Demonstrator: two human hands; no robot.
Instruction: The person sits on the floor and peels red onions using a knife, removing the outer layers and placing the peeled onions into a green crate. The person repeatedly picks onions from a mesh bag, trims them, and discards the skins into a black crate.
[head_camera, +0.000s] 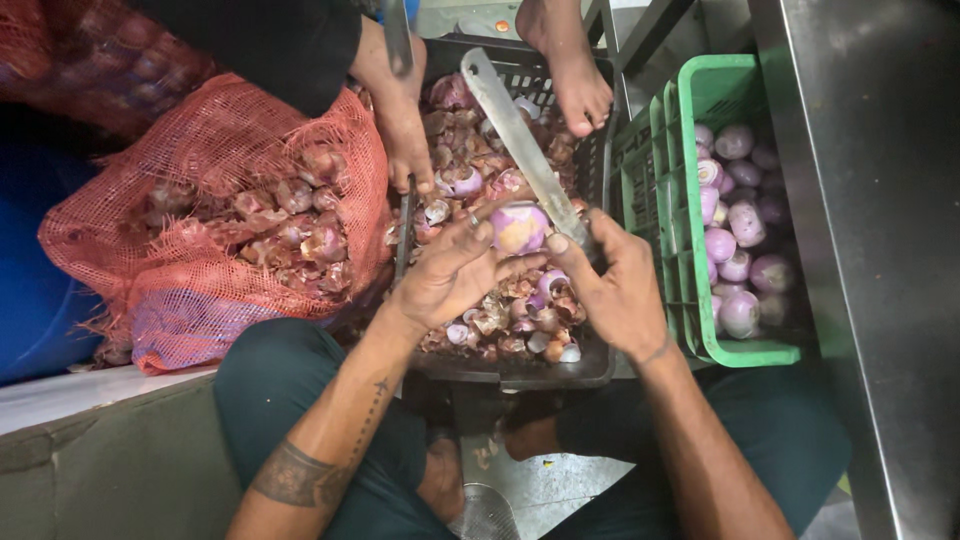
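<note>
My left hand (450, 270) grips a partly peeled purple onion (519, 227) over a dark crate (520, 370) full of onion skins and trimmings. My right hand (615, 285) holds a long knife (515, 130) by its handle, the blade pointing up and away, its thumb touching the onion. Both hands hover above the crate's middle.
A red mesh sack (220, 220) of unpeeled onions lies at the left. A green crate (745, 350) at the right holds peeled onions. Another person's hand (405, 135) and bare foot (580, 85) rest on the dark crate's far side. A steel surface (880, 200) runs along the right.
</note>
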